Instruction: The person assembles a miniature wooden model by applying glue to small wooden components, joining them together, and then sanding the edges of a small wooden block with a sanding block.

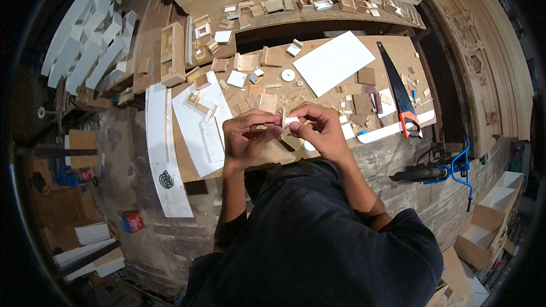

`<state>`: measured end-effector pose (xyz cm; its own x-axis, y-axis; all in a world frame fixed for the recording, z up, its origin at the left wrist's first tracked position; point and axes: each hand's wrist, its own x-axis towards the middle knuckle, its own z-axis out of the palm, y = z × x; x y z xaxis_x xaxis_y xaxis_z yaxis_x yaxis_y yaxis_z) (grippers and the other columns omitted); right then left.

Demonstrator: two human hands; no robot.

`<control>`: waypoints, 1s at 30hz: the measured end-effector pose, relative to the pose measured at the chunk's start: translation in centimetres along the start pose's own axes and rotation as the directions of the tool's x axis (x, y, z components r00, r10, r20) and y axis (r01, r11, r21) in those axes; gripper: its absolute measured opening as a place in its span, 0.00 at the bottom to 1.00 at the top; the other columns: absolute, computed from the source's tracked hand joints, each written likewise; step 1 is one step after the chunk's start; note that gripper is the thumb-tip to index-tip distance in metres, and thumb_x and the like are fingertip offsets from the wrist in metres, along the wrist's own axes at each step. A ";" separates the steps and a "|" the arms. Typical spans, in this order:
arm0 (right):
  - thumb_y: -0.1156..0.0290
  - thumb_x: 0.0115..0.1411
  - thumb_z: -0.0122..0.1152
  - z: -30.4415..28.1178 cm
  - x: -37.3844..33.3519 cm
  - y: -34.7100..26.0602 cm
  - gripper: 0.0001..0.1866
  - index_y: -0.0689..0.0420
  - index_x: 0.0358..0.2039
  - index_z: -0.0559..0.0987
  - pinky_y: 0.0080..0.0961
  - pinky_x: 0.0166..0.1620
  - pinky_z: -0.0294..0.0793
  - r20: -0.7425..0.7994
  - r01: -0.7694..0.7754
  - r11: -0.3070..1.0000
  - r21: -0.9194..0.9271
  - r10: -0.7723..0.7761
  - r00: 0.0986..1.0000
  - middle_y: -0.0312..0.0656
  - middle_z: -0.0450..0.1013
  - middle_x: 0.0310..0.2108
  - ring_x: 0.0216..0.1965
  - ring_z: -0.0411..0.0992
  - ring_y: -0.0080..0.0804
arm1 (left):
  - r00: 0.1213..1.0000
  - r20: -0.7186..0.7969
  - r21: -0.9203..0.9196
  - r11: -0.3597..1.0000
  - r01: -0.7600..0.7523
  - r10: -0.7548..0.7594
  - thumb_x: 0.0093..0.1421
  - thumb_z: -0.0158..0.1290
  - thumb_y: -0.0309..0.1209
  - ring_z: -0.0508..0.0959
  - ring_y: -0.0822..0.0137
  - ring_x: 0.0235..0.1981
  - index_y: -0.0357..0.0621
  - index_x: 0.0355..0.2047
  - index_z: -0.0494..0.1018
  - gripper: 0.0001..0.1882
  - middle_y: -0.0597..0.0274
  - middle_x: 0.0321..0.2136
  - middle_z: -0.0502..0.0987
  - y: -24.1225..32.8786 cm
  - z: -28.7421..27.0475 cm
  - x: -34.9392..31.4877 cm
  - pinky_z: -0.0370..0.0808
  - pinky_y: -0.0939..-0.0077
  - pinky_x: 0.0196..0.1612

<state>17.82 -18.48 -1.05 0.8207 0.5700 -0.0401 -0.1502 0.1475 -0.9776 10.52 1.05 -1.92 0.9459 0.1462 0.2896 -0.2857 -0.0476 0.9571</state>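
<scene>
Both my hands are raised over the near edge of the workbench. Between their fingertips is a small white-faced wooden piece, with a thin upright wood strip at its left side. My left hand pinches from the strip's side, fingers bent. Thumb and fingers of my right hand close on the white part. Whether the two parts are joined, I cannot tell. Just beyond the hands lie a square wood block and several small offcuts.
A handsaw with an orange handle lies at the right. A large white panel rests at the back, and a white board at the left. Small wooden boxes line the far shelf. A blue bike stands right of the bench.
</scene>
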 end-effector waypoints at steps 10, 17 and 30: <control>0.75 0.61 0.67 -0.3 -0.1 0.0 0.08 0.67 0.37 0.83 0.10 0.27 0.69 -0.013 0.034 0.999 -0.023 -0.035 0.999 0.36 0.77 0.32 0.29 0.74 0.14 | 1.000 -0.019 -0.060 0.998 0.016 -0.017 0.58 0.66 0.22 0.84 0.70 0.32 0.33 0.38 0.82 0.09 0.49 0.36 0.83 0.7 0.8 0.5 0.83 0.84 0.32; 0.75 0.61 0.67 -0.4 -0.1 0.1 0.09 0.68 0.38 0.83 0.11 0.28 0.72 -0.022 0.030 0.999 -0.023 -0.031 0.999 0.39 0.78 0.35 0.30 0.76 0.17 | 0.999 0.000 -0.041 0.999 0.032 -0.032 0.58 0.66 0.22 0.84 0.71 0.33 0.33 0.39 0.83 0.09 0.49 0.37 0.82 0.6 0.7 0.5 0.84 0.84 0.33; 0.76 0.60 0.67 0.3 -0.1 0.9 0.08 0.68 0.36 0.84 0.11 0.27 0.68 -0.071 0.039 0.998 0.045 -0.036 0.997 0.37 0.78 0.33 0.28 0.74 0.14 | 0.995 -0.042 0.025 0.996 0.091 -0.090 0.58 0.66 0.24 0.84 0.68 0.36 0.30 0.42 0.81 0.13 0.49 0.37 0.83 0.7 0.7 0.2 0.86 0.78 0.37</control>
<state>17.40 -18.14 -1.82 0.8624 0.5058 -0.0194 -0.1425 0.2059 -0.9681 10.65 0.34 -1.15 0.9606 0.1911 0.2020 -0.1942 -0.0590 0.9792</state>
